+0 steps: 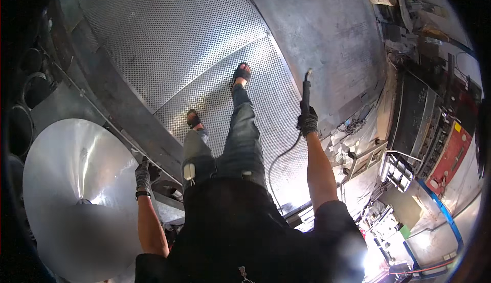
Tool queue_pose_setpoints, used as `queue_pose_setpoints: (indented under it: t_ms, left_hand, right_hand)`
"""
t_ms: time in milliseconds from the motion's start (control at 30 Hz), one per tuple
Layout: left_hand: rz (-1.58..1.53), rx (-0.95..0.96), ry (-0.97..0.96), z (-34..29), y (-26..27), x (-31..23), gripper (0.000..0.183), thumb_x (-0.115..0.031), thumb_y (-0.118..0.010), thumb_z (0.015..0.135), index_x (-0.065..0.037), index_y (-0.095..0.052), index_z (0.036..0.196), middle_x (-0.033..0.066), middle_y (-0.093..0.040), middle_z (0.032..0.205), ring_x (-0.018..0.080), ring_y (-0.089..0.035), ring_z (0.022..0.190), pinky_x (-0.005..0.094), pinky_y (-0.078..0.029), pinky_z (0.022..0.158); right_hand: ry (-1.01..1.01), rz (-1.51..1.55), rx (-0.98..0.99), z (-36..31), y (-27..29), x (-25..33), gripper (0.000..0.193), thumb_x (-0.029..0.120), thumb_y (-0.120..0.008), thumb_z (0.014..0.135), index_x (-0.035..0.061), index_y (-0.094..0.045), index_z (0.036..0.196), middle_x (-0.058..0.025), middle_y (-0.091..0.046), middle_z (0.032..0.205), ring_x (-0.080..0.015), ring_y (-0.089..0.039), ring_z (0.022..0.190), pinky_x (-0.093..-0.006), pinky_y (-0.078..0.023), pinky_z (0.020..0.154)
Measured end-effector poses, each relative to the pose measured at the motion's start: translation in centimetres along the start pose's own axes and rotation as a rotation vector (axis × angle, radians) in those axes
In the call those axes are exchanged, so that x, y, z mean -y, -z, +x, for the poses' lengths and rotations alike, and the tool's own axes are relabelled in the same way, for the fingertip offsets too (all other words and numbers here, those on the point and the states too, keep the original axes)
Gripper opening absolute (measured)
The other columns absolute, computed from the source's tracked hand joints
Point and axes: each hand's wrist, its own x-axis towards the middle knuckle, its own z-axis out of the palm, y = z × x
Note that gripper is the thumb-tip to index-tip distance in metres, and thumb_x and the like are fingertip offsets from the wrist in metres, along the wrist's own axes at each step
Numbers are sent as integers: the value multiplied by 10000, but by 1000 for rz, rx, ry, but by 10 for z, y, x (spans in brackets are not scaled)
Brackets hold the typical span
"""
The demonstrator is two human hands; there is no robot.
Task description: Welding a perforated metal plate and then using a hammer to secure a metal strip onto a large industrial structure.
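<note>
My right hand (308, 121), in a dark grey knit glove, is closed around the handle of a black welding torch (306, 94). The torch's pale tip points away from me, over a flat grey metal plate (327, 32), and its black cable (279, 157) loops down past my leg. At the left, my gloved left hand (142, 174) is closed beside the rim of a large shiny metal cone (61, 165) and a thin rail. Its fingertips are partly hidden, so what they grip cannot be made out. A grey blur covers the cone's lower part.
I stand in dark sandals on perforated metal sheet (169, 37), with a seam across it. Round pipe ends (35, 89) line the far left. To the right are a metal frame (365, 160), a red panel (450, 157), a blue bar (442, 211) and scattered scraps.
</note>
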Motion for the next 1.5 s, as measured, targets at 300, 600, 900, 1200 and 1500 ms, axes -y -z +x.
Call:
queue_pose_setpoints:
  t_ms: [300, 600, 900, 1200, 1500]
  left_hand:
    - [227, 168, 34, 29, -304, -88, 488, -532, -626, 988, -46, -626, 953, 102, -707, 736, 291, -745, 690, 426, -600, 571]
    - [812, 51, 7, 217, -343, -82, 616, -615, -585, 989, -64, -680, 733, 89, -695, 679, 236, -689, 575, 375, -500, 460]
    - [1724, -428, -462, 451, -450, -209, 1642, -851, -831, 497, -50, 21, 1650, 414, -86, 1641, 637, -151, 1488, 698, -310, 1154]
    - [1565, -587, -861, 542, -491, -182, 1625, -686, -916, 558, 40, 86, 1611, 467, -57, 1605, 620, -22, 1511, 704, -74, 1226]
    - [1558, -553, -606, 518, -496, -190, 1622, -623, -932, 566, 68, 114, 1595, 488, -72, 1590, 662, -120, 1479, 719, -207, 1190]
  right_hand:
    - [-90, -583, 210, 218, -63, 78, 348, 283, -751, 885, -20, -675, 1038, -155, -725, 787, -281, -701, 541, -395, -597, 519]
    - [162, -1072, 320, 395, -192, -1, 369, 322, -805, 817, 67, -693, 1059, -164, -765, 940, -320, -754, 927, -453, -599, 844]
    - [8, -249, 97, 498, -348, -60, 488, 386, -843, 879, -17, -607, 1022, -93, -685, 840, -204, -683, 607, -345, -536, 529]
    - [463, -673, 65, 621, -373, -149, 503, 416, -855, 833, 11, -679, 1075, -35, -698, 781, -147, -647, 652, -339, -531, 611]
    - [351, -935, 284, 605, -366, -119, 418, 484, -691, 950, 103, -762, 1105, -107, -756, 839, -182, -728, 744, -383, -555, 636]
